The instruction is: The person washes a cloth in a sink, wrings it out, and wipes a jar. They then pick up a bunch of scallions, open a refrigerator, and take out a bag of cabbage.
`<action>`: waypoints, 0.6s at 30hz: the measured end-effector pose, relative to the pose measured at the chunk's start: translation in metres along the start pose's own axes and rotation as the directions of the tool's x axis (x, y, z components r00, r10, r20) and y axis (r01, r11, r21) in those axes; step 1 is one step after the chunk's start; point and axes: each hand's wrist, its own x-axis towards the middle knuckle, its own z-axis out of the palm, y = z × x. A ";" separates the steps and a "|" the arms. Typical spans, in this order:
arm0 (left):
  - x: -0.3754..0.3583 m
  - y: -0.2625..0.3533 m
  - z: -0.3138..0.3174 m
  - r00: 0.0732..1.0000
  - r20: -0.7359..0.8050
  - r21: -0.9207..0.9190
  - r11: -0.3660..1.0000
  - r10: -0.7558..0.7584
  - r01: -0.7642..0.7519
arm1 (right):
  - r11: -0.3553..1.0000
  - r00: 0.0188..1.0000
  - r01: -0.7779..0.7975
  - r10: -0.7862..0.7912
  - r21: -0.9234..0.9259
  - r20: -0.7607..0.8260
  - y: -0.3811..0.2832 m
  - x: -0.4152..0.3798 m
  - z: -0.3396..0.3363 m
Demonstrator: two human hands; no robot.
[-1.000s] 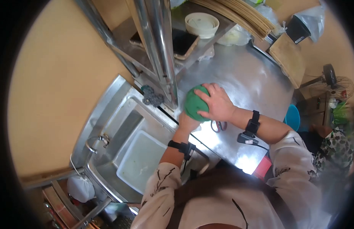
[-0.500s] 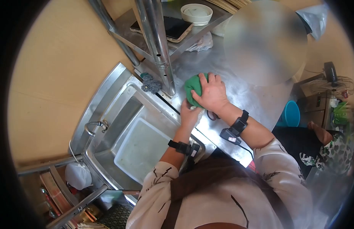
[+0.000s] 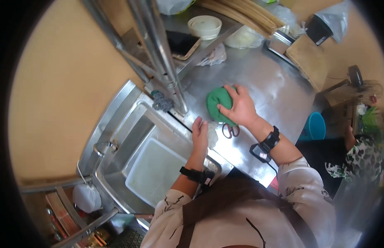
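The steel bench [image 3: 279, 84] spreads across the middle; its near edge is partly hidden by the person's body and right arm. To its left lies the sink [image 3: 112, 165], its near right side covered by the left arm. A pale tub [image 3: 159, 169] sits in it, one corner behind that arm. The shelf [image 3: 136, 46] behind is cut across by a steel post. At the right edge another person shows only as a blurred patterned sleeve [image 3: 363, 159]. A bundle of sticks [image 3: 241, 14] runs out past the top, left of a board [image 3: 308, 60]. A blue bucket [image 3: 314, 126] stands beyond the bench.

The right hand [image 3: 241, 108] has its grip closed on the green cloth [image 3: 218, 101], fingers over the far side and thumb at the near side; its palm hides part of the cloth, which rests on the bench. The left hand [image 3: 200, 134] is well apart from the cloth, near the bench's sink-side edge, its grip slightly parted. A whitish film [image 3: 213, 135] beside it is hard to make out; whether they touch I cannot tell.

On the shelf, the post partly covers a dark phone [image 3: 181, 44] near a white bowl [image 3: 205, 28]. A grey scourer [image 3: 162, 101] lies beside the post's foot. Just below the cloth, only the scissors' handles [image 3: 236, 131] show clearly.
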 end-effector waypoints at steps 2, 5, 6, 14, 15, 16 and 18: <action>-0.004 0.014 0.018 0.993 -0.037 -0.237 0.967 -0.108 0.097 | 0.999 1.000 -0.003 0.004 0.039 -0.019 -0.010 -0.008 -0.014; 0.001 0.016 0.025 0.924 0.348 -0.390 0.921 0.158 -0.011 | 0.991 0.997 -0.037 0.046 0.131 -0.060 -0.028 -0.012 -0.042; -0.004 0.025 0.030 0.920 0.384 -0.406 0.909 0.075 0.095 | 0.979 0.996 -0.043 0.058 0.198 -0.068 -0.036 -0.013 -0.050; -0.022 0.053 0.039 0.912 0.399 -0.554 0.817 0.092 0.160 | 0.986 0.991 0.068 -0.050 0.152 -0.120 -0.067 -0.015 -0.068; -0.025 0.056 0.039 0.924 0.379 -0.549 0.817 0.056 0.176 | 0.982 0.985 0.116 -0.095 0.147 -0.141 -0.070 -0.018 -0.069; -0.027 0.056 0.038 0.920 0.387 -0.549 0.818 0.064 0.174 | 0.977 0.979 0.159 -0.137 0.142 -0.154 -0.071 -0.019 -0.067; -0.030 0.055 0.038 0.912 0.402 -0.555 0.815 0.087 0.167 | 0.961 0.965 0.230 -0.205 0.155 -0.162 -0.072 -0.023 -0.071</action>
